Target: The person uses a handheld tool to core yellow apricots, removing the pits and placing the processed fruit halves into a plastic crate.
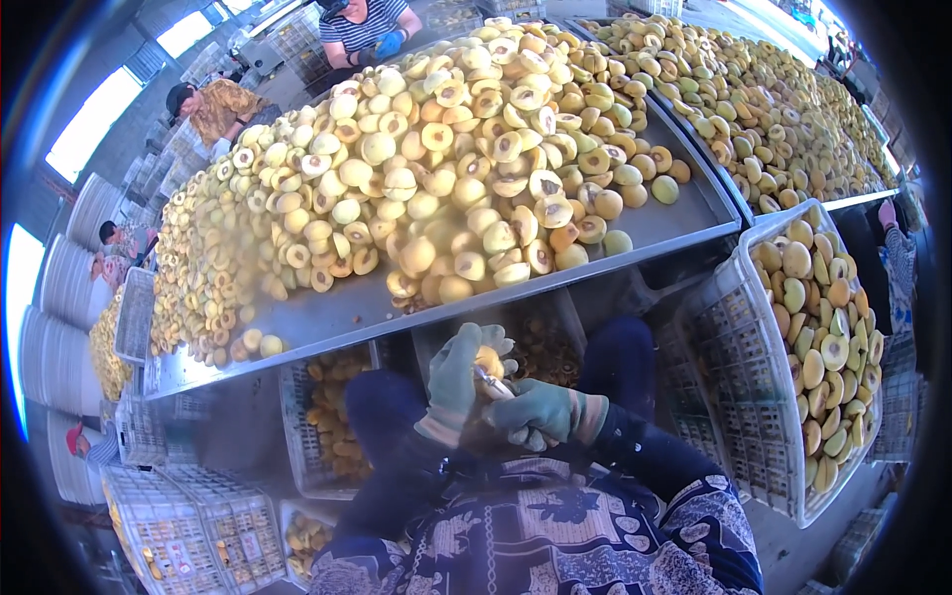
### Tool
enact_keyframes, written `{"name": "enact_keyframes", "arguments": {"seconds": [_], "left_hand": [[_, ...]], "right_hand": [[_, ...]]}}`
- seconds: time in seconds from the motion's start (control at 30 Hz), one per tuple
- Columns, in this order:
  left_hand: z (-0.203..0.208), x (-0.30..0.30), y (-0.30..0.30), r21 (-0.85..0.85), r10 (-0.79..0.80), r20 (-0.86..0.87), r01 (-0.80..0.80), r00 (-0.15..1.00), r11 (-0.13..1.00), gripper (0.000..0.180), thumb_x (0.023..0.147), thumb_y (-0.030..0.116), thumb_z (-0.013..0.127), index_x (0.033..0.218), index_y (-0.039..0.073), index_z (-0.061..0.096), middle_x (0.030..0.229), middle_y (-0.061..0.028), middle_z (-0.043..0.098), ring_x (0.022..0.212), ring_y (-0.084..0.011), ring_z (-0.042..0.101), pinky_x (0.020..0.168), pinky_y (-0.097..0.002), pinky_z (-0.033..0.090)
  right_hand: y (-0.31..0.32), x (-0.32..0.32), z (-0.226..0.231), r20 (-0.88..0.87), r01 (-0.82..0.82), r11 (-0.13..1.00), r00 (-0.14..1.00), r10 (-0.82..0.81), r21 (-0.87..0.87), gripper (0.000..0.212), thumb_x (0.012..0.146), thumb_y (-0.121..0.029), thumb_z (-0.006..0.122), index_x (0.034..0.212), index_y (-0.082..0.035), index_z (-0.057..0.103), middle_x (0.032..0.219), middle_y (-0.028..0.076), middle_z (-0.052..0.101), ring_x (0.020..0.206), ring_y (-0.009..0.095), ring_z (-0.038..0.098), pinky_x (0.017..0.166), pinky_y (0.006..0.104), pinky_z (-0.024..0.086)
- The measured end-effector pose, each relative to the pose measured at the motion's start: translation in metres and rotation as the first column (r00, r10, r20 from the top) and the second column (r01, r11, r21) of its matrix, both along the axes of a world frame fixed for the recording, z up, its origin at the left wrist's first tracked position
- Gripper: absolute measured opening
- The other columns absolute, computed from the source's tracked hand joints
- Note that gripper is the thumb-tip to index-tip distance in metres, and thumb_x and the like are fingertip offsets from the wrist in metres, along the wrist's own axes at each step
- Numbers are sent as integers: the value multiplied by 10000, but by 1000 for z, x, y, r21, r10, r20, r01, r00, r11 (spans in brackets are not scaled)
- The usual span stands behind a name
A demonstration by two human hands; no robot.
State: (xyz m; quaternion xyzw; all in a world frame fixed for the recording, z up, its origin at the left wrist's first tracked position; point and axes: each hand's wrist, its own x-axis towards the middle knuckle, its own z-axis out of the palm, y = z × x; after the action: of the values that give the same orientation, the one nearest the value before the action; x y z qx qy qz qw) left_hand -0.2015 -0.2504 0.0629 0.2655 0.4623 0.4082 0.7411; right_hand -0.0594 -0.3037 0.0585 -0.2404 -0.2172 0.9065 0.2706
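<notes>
My left hand (454,385), in a green-grey work glove, is closed around a yellow peach half (488,359) just in front of my body. In my right hand (540,414), gloved alike, is a small metal pitting tool (495,384). The tool's tip meets the peach half; its exact shape is partly hidden by my fingers. Beyond my hands, a metal sorting table (367,331) carries a large heap of halved yellow peaches (436,169), many with the brown pit hollow facing up.
A white plastic crate (759,397) full of peach halves stands tilted at my right. Below the table edge are crates (297,436) with darker fruit pieces. More crates (203,526) stand at lower left. A second heaped table (754,109) adjoins at right. Co-workers (362,35) sit across and left.
</notes>
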Motion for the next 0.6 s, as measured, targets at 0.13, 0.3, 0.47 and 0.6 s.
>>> {"name": "enact_keyframes", "arguments": {"seconds": [0.13,0.3,0.47,0.6], "left_hand": [[9,0,5,-33,-65,-31,64,997,997,441,913,400,554,1082,-6,575,1051,-123,599,867,-245,633,649,-354,571],[11,2,2,106,-8,3,8,1000,994,417,917,384,552,1086,3,579,1043,-115,604,842,-244,640,623,-342,566],[11,5,2,100,104,-15,-102,994,990,409,910,413,557,1107,55,579,1032,-125,621,782,-234,651,600,-315,552],[16,9,6,95,195,0,-194,981,976,366,912,362,578,1082,38,601,1005,-130,614,721,-207,622,592,-288,518]], "right_hand": [[0,4,18,-3,14,993,1000,-14,-117,195,883,-146,574,985,21,564,765,27,571,591,64,505,515,177,413],[-4,-4,6,-523,-115,959,852,-40,-261,273,938,-224,498,909,34,581,557,-36,462,403,34,412,357,150,353],[-5,-19,-11,-700,-159,924,700,-143,-347,308,953,-247,464,884,31,576,570,-27,491,379,34,402,330,159,337],[1,-33,-25,-877,-229,944,468,-107,-238,337,974,-250,412,957,44,575,589,-25,515,353,32,385,298,171,324]]}}
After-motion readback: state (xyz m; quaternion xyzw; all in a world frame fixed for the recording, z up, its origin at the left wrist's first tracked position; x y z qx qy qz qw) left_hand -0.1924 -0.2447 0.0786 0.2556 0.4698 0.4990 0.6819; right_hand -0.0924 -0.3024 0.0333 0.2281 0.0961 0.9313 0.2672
